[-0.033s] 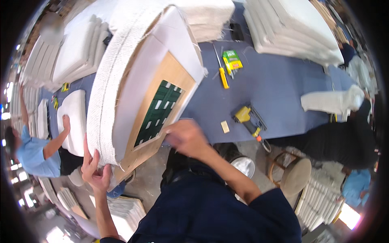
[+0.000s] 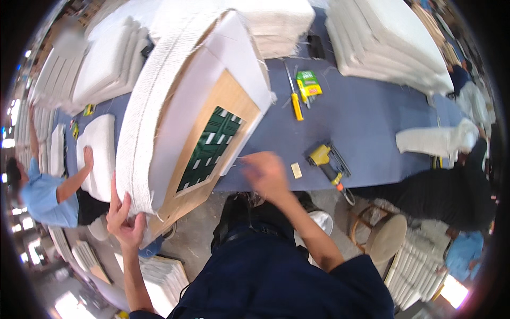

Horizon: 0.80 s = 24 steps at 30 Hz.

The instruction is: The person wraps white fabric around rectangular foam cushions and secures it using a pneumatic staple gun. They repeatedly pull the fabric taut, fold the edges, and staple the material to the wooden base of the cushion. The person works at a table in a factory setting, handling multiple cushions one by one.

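Piece in hand: a large upholstered seat panel (image 2: 175, 106), made of a pale wooden frame, green webbing in its open middle, white padding, and a coarse cream woven cover, is tipped up on edge at the near side of the blue-covered worktable (image 2: 372, 122).

Left hand (image 2: 123, 218): it is clamped on the lower corner of the panel, fingers wrapped round the fabric-covered edge.

Right hand (image 2: 265, 171): it is blurred, held just beside the panel's lower wooden edge over the table rim; whether it grips anything cannot be told.

Handling: the panel is judged bulky and fairly heavy, stiff through the wooden frame but soft and yielding where padded. The woven cover is likely to slide loosely over the padding, so a firm hold is best taken on the frame edges or at a corner, not on the loose cloth or the webbing.

On the table: a yellow and black staple gun (image 2: 328, 161) lies near the right hand, with a small pale block (image 2: 296, 170) just beside it; a yellow-handled tool (image 2: 295, 103) and a green and yellow packet (image 2: 308, 84) lie further back.

Surroundings: stacks of white cushions (image 2: 382, 42) are piled at the far side. A second person in a light blue shirt (image 2: 45, 196) is pressing a white cushion (image 2: 98, 154) at the left.
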Tool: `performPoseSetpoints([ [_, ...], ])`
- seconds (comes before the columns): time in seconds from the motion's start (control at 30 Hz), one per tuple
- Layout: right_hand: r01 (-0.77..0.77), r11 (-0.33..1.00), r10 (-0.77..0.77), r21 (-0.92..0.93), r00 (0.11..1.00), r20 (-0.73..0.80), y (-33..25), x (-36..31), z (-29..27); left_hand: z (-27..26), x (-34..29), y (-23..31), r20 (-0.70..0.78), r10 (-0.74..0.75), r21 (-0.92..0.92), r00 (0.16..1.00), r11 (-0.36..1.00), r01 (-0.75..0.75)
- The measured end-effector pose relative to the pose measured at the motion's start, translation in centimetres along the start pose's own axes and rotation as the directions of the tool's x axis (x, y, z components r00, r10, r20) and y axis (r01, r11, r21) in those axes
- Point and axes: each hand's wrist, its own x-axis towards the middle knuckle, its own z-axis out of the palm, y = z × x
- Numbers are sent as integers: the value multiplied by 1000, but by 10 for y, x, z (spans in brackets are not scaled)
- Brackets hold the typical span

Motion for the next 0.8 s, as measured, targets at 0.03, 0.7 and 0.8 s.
performPoseSetpoints([
  [0.03, -239, 952, 230, -192, 971, -71, 43, -29, -24, -6, -10, -5, 11, -45, 12, 999, 999, 45],
  [0.7, -777, 618, 730, 120, 624, 278, 99, -100, -51, 4, 10, -14, -59, -165, -416, 985, 901, 126],
  [0.8, -690, 718, 655, 94, 715, 244, 5, -76, 6, -3, 16, -3, 7, -226, -485, 974, 851, 201],
])
